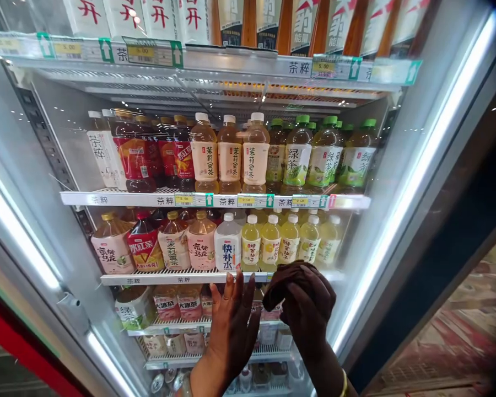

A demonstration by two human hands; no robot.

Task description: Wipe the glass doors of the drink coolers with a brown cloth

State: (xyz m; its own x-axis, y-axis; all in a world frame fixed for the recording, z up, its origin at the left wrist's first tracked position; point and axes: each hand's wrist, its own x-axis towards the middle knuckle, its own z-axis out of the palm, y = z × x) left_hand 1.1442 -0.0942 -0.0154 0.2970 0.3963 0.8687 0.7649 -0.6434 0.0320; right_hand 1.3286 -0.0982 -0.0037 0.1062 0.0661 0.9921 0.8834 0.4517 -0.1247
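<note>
My left hand (232, 322) is raised with its fingers spread, holding nothing, in front of the lower shelves of a drinks fridge. Whether its fingertips touch the glass I cannot tell. To its right, my right hand (314, 309) is closed around a bunched dark brown cloth (287, 278). A gold bangle (344, 384) circles the right wrist. Just beyond the fingers, a shelf edge (149, 279) runs across, carrying a white-capped water bottle (228, 245) and yellow drink bottles (270, 242). Both hands hide parts of the shelf below.
Higher shelves hold green-capped tea bottles (300, 151), white-capped tea bottles (230, 154) and red-labelled bottles (134, 154). Price strips (215, 200) line the shelf fronts. Bright light tubes (421, 193) run down both sides. A dark frame (434, 237) stands at right, and reflections suggest glass.
</note>
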